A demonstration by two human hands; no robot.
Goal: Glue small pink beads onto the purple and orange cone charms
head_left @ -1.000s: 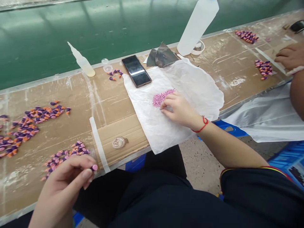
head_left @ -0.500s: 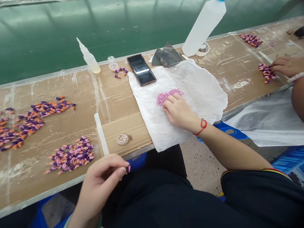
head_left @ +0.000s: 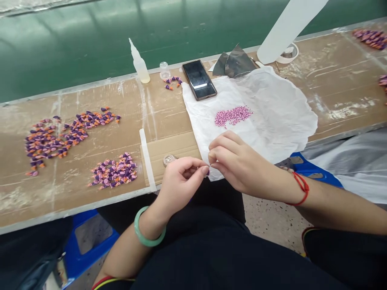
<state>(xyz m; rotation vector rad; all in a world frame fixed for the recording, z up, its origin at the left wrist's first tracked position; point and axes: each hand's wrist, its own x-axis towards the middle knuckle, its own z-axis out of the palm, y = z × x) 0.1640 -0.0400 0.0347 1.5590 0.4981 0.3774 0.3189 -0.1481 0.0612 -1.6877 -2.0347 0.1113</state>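
Between thumb and forefinger, my left hand (head_left: 184, 179) pinches a small purple-and-pink piece (head_left: 208, 172), mostly hidden by the fingertips. Close against it, my right hand (head_left: 238, 161) has its fingers pressed together; whatever it holds is too small to make out. Both hands meet above the table's front edge. Beyond them, a spread of tiny pink-and-white bits (head_left: 232, 116) lies on a white crumpled sheet (head_left: 281, 108). To the left is a heap of small purple, pink and orange pieces (head_left: 115, 171). A small clear round pot (head_left: 169, 160) stands partly behind my left hand.
A larger group of similar pieces (head_left: 45, 141) covers the table's left. Along the back are a dropper bottle (head_left: 141, 69), a phone (head_left: 199, 79), dark curved sheets (head_left: 238, 62), a tape roll (head_left: 288, 53) and a large white bottle (head_left: 287, 28). A white strip (head_left: 147, 159) lies near the front.
My right hand has drawn back from the tiny pink bits to my left hand. My left hand has moved right and up, still pinching the piece. The view has shifted left.
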